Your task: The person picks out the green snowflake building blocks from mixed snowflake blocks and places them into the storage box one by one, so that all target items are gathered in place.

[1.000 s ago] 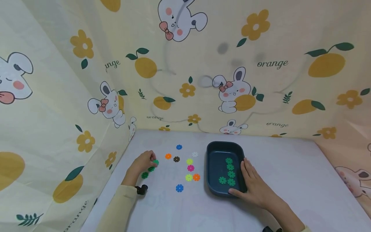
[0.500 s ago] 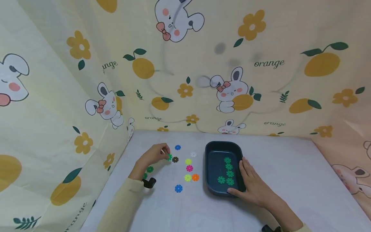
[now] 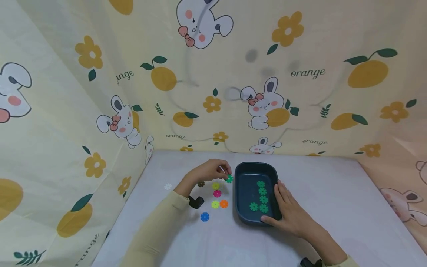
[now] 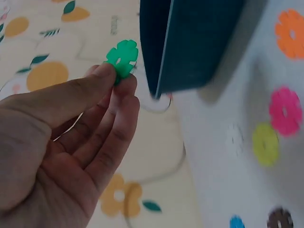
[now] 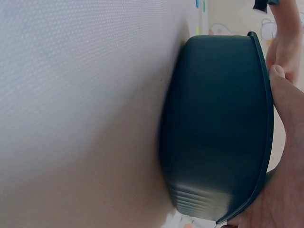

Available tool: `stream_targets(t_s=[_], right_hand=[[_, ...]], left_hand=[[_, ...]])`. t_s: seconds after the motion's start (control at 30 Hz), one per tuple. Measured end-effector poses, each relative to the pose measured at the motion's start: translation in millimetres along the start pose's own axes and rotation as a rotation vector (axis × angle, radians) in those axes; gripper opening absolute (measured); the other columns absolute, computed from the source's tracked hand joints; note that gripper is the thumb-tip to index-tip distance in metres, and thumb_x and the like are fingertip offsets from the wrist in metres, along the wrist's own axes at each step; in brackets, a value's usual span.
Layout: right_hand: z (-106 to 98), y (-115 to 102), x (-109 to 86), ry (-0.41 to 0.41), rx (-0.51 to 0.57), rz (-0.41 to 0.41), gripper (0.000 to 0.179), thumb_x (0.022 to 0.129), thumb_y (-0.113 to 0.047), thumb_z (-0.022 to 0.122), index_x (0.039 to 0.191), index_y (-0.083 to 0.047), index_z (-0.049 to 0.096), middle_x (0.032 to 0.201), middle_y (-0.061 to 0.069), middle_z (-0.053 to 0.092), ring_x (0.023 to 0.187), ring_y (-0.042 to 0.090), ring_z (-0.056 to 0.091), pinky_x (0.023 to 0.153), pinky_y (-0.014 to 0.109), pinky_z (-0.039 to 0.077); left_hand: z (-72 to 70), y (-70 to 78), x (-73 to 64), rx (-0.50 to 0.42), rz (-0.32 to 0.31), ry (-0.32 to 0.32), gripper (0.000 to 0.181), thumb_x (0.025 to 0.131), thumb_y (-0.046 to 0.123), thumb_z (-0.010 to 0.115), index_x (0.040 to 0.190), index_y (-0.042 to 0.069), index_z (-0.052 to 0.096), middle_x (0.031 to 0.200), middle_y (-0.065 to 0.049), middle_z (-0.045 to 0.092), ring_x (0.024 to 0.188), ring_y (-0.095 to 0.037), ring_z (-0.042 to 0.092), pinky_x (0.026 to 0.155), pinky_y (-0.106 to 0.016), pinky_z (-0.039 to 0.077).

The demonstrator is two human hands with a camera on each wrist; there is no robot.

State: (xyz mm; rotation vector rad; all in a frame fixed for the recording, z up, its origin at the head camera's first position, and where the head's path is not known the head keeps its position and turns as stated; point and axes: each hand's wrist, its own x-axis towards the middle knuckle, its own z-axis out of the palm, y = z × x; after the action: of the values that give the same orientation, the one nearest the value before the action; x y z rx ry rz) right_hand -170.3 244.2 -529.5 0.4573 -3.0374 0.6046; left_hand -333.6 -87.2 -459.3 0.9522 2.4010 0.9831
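My left hand pinches a green flower-shaped plastic disc between thumb and forefinger. It is just left of the dark teal tray, raised near its rim. Inside the tray lie several green discs. Along the tray's right side rests my right hand, its fingers straight against the wall and the thumb at the front rim. The right wrist view has the tray's outer wall beside that hand.
Left of the tray lie loose discs: yellow, orange, pink, blue and brown. A white disc is farther left. A patterned curtain rises behind the white table.
My left hand has carried the green disc rightward from the left group, over the loose discs, to the tray's left side. My right hand has stayed at the tray.
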Motion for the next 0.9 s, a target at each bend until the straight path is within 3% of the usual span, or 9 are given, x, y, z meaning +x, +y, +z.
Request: stream_targets(t_s=[0.33,0.57,0.9], right_hand=[[-1,1,-1.4,0.0,0.007,-0.016,0.127,0.089,-0.078,0.069,0.166,0.009,0.018,0.176,0.029,0.007,0.161,0.052,0.014,0.122,0.07,0.027],[0,0,-1.6,0.003,0.02,-0.02,0.127,0.088,-0.078,0.069,0.166,0.01,0.02,0.176,0.029,0.007,0.161,0.051,0.013,0.123,0.07,0.026],[1,3,-2.2,0.013,0.014,-0.021,0.127,0.088,-0.079,0.069,0.166,0.009,0.021,0.177,0.028,0.008,0.162,0.049,0.013,0.123,0.069,0.027]], left_hand=[[33.8,30.0,47.6,0.096,0.098,-0.126,0.01,0.102,0.011,0.076,0.112,0.013,0.075,0.101,0.005,0.073,0.091,-0.009,0.065,0.084,-0.019,0.055],[57.6,32.7,71.2,0.163,0.084,-0.214,0.01,0.101,0.012,0.077,0.11,0.012,0.076,0.098,0.007,0.073,0.088,-0.005,0.065,0.081,-0.017,0.054],[79.7,35.6,87.0,0.214,0.038,-0.286,0.009,0.1,0.005,0.076,0.106,0.011,0.076,0.095,0.005,0.072,0.084,-0.006,0.064,0.077,-0.018,0.053]])
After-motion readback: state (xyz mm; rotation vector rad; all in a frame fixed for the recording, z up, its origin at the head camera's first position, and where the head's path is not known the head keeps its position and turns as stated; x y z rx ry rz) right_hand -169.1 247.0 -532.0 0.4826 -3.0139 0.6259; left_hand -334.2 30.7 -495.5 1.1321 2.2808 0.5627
